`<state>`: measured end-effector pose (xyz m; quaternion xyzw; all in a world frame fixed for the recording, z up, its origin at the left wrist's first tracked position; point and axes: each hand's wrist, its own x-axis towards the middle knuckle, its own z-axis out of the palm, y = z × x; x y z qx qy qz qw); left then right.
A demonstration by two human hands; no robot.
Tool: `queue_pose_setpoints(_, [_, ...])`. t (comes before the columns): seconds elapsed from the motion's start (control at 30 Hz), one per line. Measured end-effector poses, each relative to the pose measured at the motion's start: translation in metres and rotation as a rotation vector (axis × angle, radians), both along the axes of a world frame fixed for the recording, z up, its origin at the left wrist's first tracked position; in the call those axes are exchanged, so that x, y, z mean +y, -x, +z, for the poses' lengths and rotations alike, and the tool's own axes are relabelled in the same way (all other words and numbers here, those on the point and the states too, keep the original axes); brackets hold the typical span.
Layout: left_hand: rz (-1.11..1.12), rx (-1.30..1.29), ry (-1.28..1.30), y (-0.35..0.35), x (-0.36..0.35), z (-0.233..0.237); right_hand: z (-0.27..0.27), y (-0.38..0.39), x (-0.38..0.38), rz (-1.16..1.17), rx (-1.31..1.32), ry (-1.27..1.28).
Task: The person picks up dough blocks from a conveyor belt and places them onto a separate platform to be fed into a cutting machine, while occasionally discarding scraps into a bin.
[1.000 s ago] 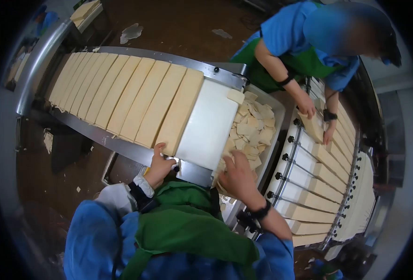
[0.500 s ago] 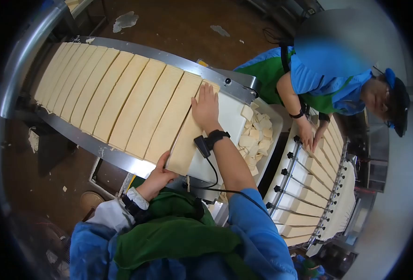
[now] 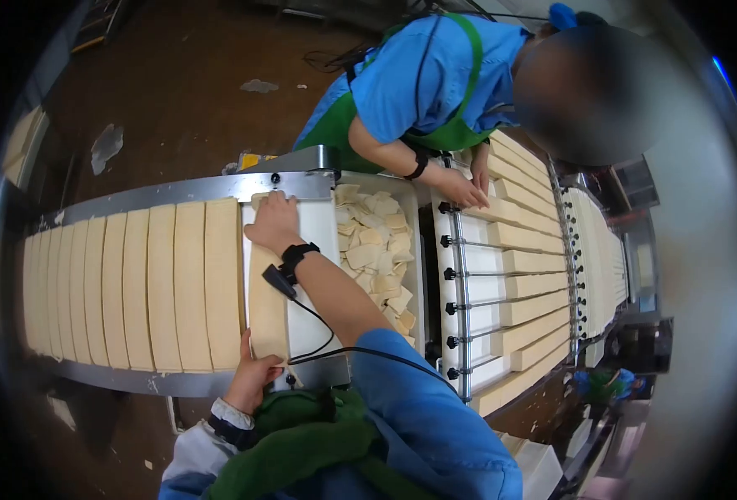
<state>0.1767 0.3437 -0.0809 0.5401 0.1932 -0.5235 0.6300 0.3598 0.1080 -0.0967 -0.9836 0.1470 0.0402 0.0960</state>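
Note:
A row of long pale dough strips (image 3: 162,287) lies side by side on the conveyor. At its right end one strip (image 3: 268,325) sits apart from the row, with a narrow gap between. My right hand (image 3: 277,223) rests on the far end of this strip, its fingers spread over it. At the near end my left hand (image 3: 254,373) touches the strip's end and edge, thumb and forefinger apart. Part of the strip is hidden under my right hand and the device on its wrist.
A bin of pale dough pieces (image 3: 377,250) stands right of the white board (image 3: 314,250). Beyond it, a co-worker (image 3: 427,92) leans over a second conveyor with dough strips (image 3: 535,262), black knobs and metal rods. A metal rail (image 3: 218,187) edges my conveyor.
The end strip has moved right, away from the row, with both my hands at its ends. The whole view has turned, and the co-worker appears nearer the top centre.

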Motion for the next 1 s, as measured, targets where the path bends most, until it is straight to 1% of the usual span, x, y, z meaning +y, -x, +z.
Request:
queue_pose_setpoints(0.03, [-0.012,-0.007,-0.005,0.001,-0.005,-0.003,0.004,0.012,-0.016,-0.051,0.004,0.017])
queue_pose_setpoints(0.1, [-0.082,-0.258,0.069,0.004,-0.016,-0.019,0.013,0.038,-0.052,-0.144,0.006,0.043])
queue_pose_setpoints(0.13, [-0.094,-0.261,0.063,0.008,-0.02,-0.04,0.017,0.055,-0.072,-0.187,0.002,0.052])
queue_pose_setpoints(0.17, [-0.205,-0.632,-0.035,0.009,-0.022,-0.066,0.02,0.072,-0.093,-0.225,0.011,0.017])
queue_pose_setpoints(0.2, [-0.321,-1.003,-0.136,0.01,-0.022,-0.078,0.021,0.089,-0.112,-0.264,0.019,-0.021])
queue_pose_setpoints(0.23, [-0.341,-1.007,-0.144,0.008,-0.025,-0.067,0.02,0.107,-0.131,-0.277,0.015,-0.037])
queue_pose_setpoints(0.3, [-0.524,-1.03,-0.392,-0.003,-0.04,-0.031,0.014,0.147,-0.159,-0.373,0.107,-0.363])
queue_pose_setpoints(0.33, [-0.565,-1.032,-0.399,-0.009,-0.046,-0.031,0.021,0.165,-0.168,-0.402,0.105,-0.391])
queue_pose_setpoints(0.4, [-0.647,-1.089,-0.594,-0.005,-0.053,-0.035,0.027,0.212,-0.171,-0.159,0.263,-0.521])
queue_pose_setpoints(0.43, [-0.713,-1.085,-0.595,-0.004,-0.056,-0.035,0.027,0.234,-0.159,-0.123,0.132,-0.377])
queue_pose_setpoints(0.47, [-0.706,-1.121,-0.626,-0.005,-0.062,-0.036,0.022,0.251,-0.151,-0.168,0.13,-0.406])
queue_pose_setpoints(0.5, [-0.694,-1.156,-0.654,-0.002,-0.064,-0.038,0.017,0.267,-0.143,-0.132,0.084,-0.241])
queue_pose_setpoints(0.53, [-0.737,-1.164,-0.649,0.002,-0.064,-0.04,0.01,0.281,-0.136,-0.092,0.039,-0.068])
queue_pose_setpoints(0.57, [-0.719,-1.193,-0.646,0.003,-0.066,-0.043,-0.004,0.295,-0.127,-0.176,-0.133,-0.04])
queue_pose_setpoints(0.6, [-0.692,-1.221,-0.642,0.002,-0.068,-0.047,-0.001,0.308,-0.123,-0.202,-0.138,-0.044])
queue_pose_setpoints(0.63, [-0.684,-1.272,-0.563,0.001,-0.073,-0.045,0.011,0.318,-0.123,-0.217,-0.116,0.013])
queue_pose_setpoints(0.67, [-0.698,-1.287,-0.554,0.002,-0.083,-0.047,0.024,0.324,-0.125,-0.229,-0.094,0.069])
queue_pose_setpoints(0.7, [-0.679,-1.274,-0.475,0.004,-0.094,-0.037,0.043,0.334,-0.13,-0.288,-0.091,0.094])
queue_pose_setpoints(0.73, [-0.658,-1.26,-0.399,0.006,-0.108,-0.024,0.062,0.346,-0.143,-0.301,-0.098,0.09])
queue_pose_setpoints(0.77, [-0.665,-1.269,-0.399,0.01,-0.13,-0.006,0.081,0.358,-0.162,-0.337,-0.108,0.125])
queue_pose_setpoints(0.83, [-0.739,-1.335,-0.331,0.019,-0.192,0.035,0.093,0.386,-0.212,-0.392,-0.168,0.153])
queue_pose_setpoints(0.87, [-0.733,-1.378,-0.26,0.021,-0.218,0.043,0.096,0.396,-0.244,-0.413,-0.219,0.147])
queue_pose_setpoints(0.9, [-0.729,-1.42,-0.188,0.023,-0.244,0.049,0.111,0.405,-0.273,-0.459,-0.169,0.109])
queue_pose_setpoints(0.93, [-0.743,-1.441,-0.186,0.026,-0.269,0.056,0.126,0.412,-0.3,-0.504,-0.117,0.069])
queue_pose_setpoints(1.0, [-0.751,-1.464,-0.194,0.033,-0.315,0.072,0.114,0.428,-0.363,-0.482,-0.115,0.033])
